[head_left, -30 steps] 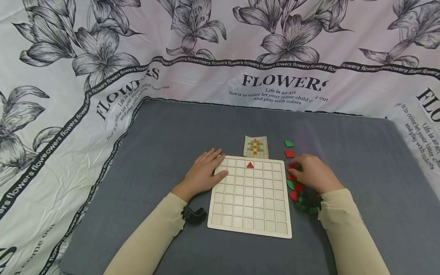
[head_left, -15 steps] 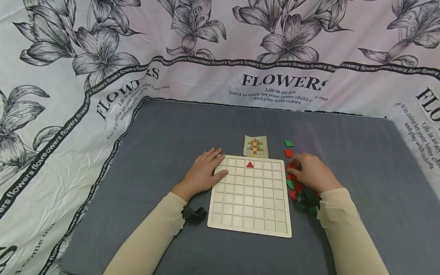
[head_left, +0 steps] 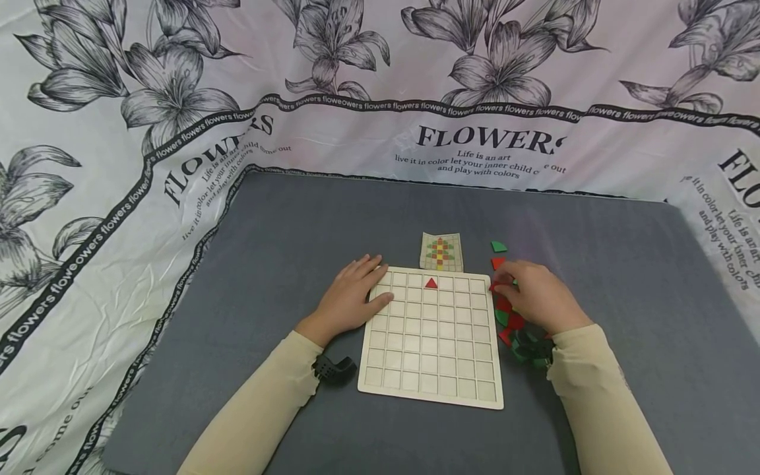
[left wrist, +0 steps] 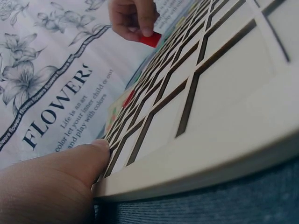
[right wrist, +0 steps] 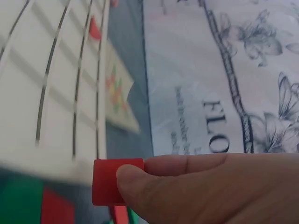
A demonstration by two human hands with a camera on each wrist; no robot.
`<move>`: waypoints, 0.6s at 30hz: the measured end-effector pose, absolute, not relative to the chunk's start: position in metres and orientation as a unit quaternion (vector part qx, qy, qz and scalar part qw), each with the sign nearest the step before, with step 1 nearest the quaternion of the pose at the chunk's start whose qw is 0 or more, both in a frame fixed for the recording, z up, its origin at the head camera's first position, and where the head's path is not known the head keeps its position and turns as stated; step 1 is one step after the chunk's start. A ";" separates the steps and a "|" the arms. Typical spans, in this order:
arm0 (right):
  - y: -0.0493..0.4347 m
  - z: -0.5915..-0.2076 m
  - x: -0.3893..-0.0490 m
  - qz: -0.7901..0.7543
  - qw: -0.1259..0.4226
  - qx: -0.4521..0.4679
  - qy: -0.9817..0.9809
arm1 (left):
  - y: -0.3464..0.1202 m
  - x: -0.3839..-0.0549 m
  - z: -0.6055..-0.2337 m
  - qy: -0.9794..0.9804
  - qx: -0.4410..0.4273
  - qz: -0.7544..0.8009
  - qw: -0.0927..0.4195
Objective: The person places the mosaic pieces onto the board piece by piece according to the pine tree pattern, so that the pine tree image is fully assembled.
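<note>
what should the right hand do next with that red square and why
Probably carry the red square leftward over the board: the right hand pinches it by the board's right edge, the board shows only a red triangle, and the card shows more coloured shapes.

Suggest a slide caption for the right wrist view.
Right hand pinches a red tile near the gridded board and pattern card.

Across mid-frame were two hands (head_left: 350, 300), one gridded board (head_left: 429, 346), one card (head_left: 441, 253) and one red triangle (head_left: 431, 284); right of centre, overlapping pieces (head_left: 514, 321) defied counting.
</note>
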State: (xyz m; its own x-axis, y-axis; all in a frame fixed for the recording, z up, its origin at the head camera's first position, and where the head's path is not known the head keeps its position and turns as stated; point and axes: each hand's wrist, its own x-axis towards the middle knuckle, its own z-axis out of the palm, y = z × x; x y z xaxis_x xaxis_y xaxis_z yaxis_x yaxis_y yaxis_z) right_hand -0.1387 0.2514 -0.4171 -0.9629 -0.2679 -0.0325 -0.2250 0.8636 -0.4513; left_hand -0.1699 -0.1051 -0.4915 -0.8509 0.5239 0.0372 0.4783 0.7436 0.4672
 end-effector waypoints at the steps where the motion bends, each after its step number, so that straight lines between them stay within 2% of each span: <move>1: 0.249 -0.416 -0.138 -0.231 0.047 -0.133 0.963 | -0.105 -0.170 -0.492 0.932 0.269 0.240 0.047; 18: 0.203 -0.414 -0.143 -0.262 0.074 -0.167 0.948 | -0.106 -0.169 -0.491 0.931 0.266 0.244 0.048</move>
